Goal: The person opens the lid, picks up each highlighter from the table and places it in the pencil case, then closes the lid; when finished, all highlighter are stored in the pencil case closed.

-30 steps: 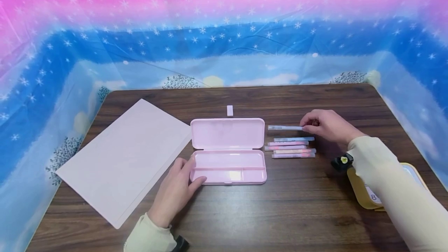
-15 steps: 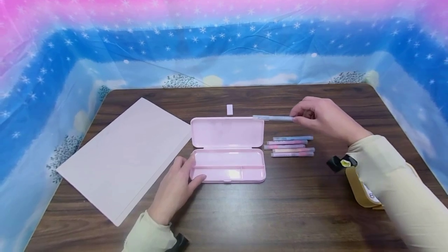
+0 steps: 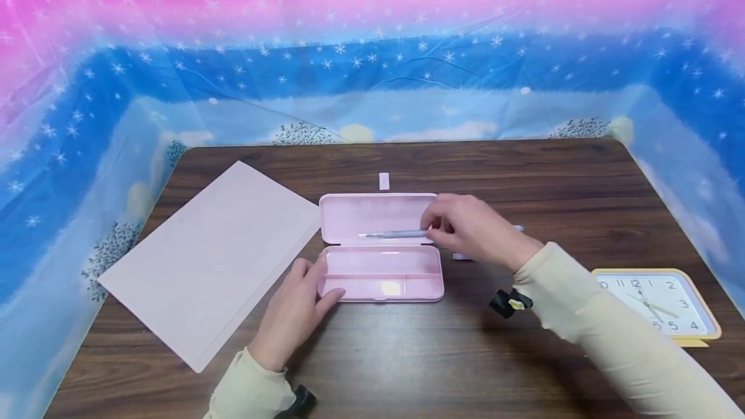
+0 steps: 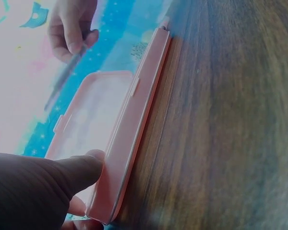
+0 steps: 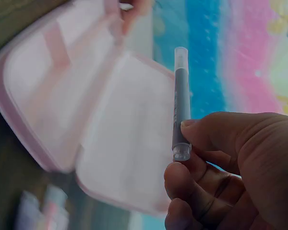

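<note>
"Snowflake-printed cloth is seen at the far end, a wooden table below. And the pink case?"

"Opened, lid on the far side, left end gripped by the left hand! Above that lid, by the right hand, a pen is pinched."

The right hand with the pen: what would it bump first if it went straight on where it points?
Probably the open pink lid. In the head view, the right hand and the pen point left across it. Their height is hard to tell, so they might pass over it.
</note>
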`<state>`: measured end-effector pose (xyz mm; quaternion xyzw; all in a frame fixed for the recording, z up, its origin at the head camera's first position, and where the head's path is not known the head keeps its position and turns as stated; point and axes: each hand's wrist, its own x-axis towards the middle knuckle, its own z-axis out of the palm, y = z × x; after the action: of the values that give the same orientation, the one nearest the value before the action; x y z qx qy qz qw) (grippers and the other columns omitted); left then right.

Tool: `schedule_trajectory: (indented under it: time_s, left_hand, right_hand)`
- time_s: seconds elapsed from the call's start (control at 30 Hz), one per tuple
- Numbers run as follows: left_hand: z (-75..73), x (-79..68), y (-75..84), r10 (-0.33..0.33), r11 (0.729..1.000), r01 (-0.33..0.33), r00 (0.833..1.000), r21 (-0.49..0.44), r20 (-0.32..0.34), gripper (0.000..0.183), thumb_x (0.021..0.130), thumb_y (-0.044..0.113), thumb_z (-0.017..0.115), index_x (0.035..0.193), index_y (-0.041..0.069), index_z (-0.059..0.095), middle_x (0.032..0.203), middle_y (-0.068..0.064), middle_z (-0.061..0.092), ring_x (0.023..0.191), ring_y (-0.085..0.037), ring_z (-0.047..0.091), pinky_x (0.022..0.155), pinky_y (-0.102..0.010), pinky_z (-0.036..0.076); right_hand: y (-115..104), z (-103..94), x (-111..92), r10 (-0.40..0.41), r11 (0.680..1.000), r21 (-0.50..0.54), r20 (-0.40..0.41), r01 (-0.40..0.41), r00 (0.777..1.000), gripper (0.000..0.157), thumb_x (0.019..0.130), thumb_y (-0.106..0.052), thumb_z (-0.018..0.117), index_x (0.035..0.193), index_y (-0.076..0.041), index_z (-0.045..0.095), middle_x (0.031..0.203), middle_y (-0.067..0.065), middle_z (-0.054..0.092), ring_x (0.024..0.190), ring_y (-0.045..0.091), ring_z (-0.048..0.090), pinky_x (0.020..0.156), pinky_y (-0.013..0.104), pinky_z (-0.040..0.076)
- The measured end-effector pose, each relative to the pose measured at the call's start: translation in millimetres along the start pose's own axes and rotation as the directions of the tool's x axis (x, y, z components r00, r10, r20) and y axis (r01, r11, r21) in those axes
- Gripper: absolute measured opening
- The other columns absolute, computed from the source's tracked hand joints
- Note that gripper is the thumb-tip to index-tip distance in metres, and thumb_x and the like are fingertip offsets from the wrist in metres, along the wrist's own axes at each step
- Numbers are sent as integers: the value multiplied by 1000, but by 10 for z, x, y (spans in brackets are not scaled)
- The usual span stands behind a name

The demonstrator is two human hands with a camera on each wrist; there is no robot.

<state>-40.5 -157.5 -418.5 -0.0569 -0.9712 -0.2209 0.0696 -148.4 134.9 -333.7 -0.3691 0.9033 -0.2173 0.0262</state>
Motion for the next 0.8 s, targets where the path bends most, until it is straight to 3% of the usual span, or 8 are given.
schedule_trajectory:
  time_s: [0.4, 0.8]
  left_hand:
    - [-13, 3, 3, -4, 1000, 4, 1000, 19, 3, 68, 83, 32, 79, 140, 7, 53, 90, -7, 47, 72, -16, 42, 62, -29, 40]
    - [2, -9, -9, 2, 1000, -1, 1000, 15, -8, 69, 83, 32, 80, 142, 9, 51, 91, -7, 48, 72, -16, 43, 63, -30, 41]
  right_hand:
    - [16, 554, -3, 5, 999, 52, 99, -10, 995, 5, 88, -16, 71, 92, -18, 72, 85, -7, 62, 71, 9, 54, 69, 24, 47]
    - [44, 690, -20, -17, 1000, 6, 115, 17, 993, 7, 89, -14, 69, 92, -18, 75, 84, -7, 63, 73, 8, 55, 71, 25, 47]
